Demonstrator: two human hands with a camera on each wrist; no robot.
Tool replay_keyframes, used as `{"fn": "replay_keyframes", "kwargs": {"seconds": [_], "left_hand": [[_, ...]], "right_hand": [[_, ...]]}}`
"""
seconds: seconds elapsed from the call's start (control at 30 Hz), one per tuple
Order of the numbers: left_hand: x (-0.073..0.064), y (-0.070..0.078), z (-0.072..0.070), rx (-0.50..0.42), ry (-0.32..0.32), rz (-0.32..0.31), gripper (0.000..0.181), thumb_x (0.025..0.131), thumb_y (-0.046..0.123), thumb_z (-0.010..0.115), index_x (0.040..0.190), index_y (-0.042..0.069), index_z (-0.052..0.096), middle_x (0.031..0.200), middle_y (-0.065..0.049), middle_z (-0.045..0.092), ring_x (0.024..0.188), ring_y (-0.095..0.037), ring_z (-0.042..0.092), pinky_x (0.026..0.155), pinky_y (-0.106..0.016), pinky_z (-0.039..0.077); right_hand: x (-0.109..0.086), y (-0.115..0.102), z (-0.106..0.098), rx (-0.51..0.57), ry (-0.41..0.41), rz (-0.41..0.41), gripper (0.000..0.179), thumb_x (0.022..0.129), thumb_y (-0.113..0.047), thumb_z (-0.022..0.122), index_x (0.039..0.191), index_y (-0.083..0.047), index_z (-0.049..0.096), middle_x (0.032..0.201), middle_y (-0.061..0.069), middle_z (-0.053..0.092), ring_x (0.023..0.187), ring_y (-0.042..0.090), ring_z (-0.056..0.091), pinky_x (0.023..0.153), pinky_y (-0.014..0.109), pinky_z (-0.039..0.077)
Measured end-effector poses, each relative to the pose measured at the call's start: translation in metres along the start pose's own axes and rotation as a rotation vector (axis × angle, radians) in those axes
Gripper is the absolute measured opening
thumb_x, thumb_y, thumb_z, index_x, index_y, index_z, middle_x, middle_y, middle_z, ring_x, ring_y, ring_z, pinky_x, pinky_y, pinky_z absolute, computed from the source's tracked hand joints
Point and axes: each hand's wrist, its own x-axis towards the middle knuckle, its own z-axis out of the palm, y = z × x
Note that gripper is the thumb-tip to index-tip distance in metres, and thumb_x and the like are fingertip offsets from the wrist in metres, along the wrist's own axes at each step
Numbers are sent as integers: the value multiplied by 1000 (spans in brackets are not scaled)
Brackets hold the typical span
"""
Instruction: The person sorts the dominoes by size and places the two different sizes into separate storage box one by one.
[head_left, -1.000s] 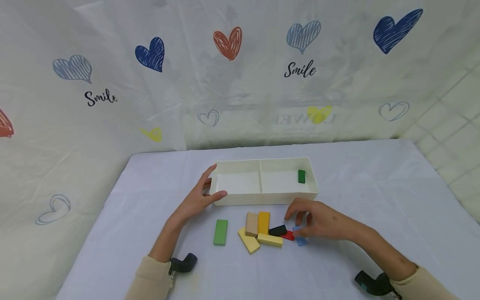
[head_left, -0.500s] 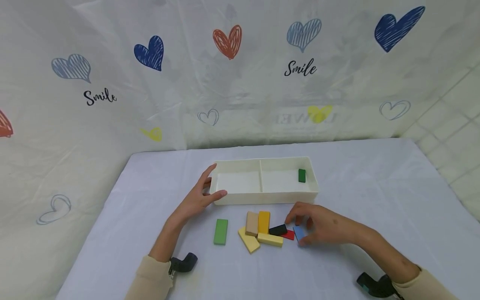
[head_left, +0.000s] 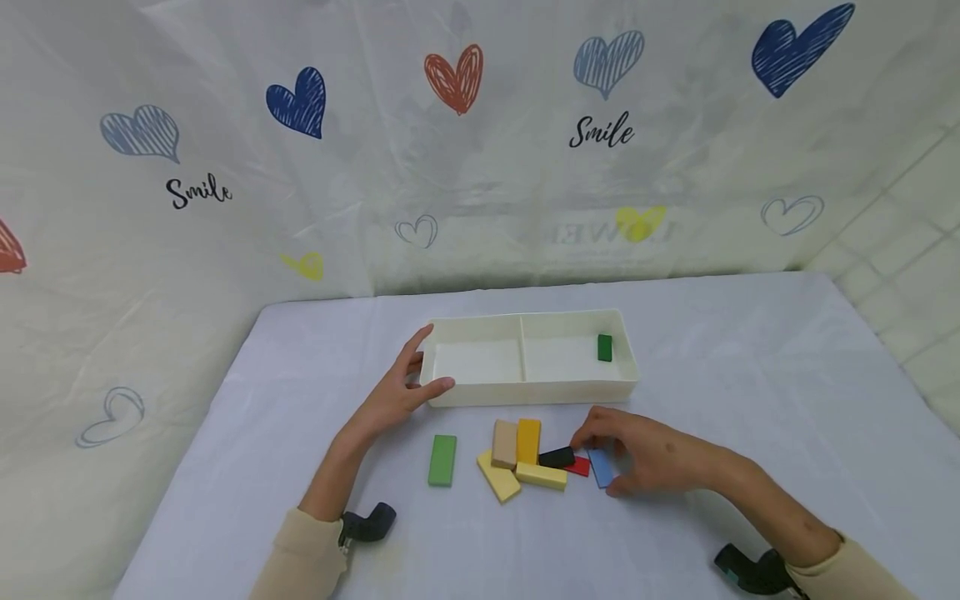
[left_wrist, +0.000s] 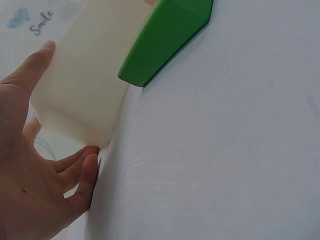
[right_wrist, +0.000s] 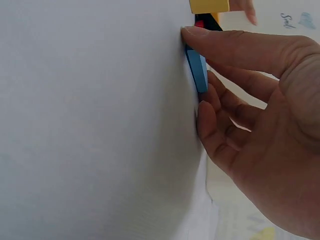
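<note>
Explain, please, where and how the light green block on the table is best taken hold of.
Probably pinch the light green block across the middle of its two long sides, coming from above and the person's side. It lies apart from the other blocks, so both long sides look free, while the white box stands beyond its far end.

Left forearm: angled up to left end of box. Left hand: spread across that end, touching; left thumb near-straight at near rim, index finger extended to far corner, remaining fingers at end wall. Right forearm: reaches inward from front right of box. Right hand: back upward, just before box's right half; fingers bent, right thumb opposed, tips apart.
</note>
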Motion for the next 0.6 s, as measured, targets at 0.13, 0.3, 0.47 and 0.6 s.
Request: {"fn": "replay_keyframes", "kwargs": {"seconds": [0.13,0.3,0.47,0.6], "left_hand": [[0,1,1,0,1,3,91,96,40,75,164,48,15,159,-15,41,136,-32,50,94,-35,50],[0,1,1,0,1,6,91,96,40,75,164,48,15,160,-14,41,136,-32,49,93,-34,50],[1,-2,0,-13,-6,15,91,96,39,75,164,47,15,159,-14,42,138,-32,49,95,-35,50],[1,-3,-1,-14,-6,17,91,97,38,74,164,47,14,160,-14,42,140,-32,48,97,-37,50]], "right_hand": [[-1,-1,-2,5,5,7,53,78,-24,92,124,-28,66,118,-12,64,101,6,55,85,22,52],[-1,-2,-4,15,33,-20,53,80,-27,91,126,-25,64,117,-11,66,103,7,57,87,24,53],[-2,-2,-5,20,98,-65,56,82,-26,89,130,-19,61,121,-6,66,105,8,58,89,25,56],[-3,-2,-6,46,154,-118,56,83,-20,88,132,-14,60,125,1,66,108,11,60,89,27,57]]}}
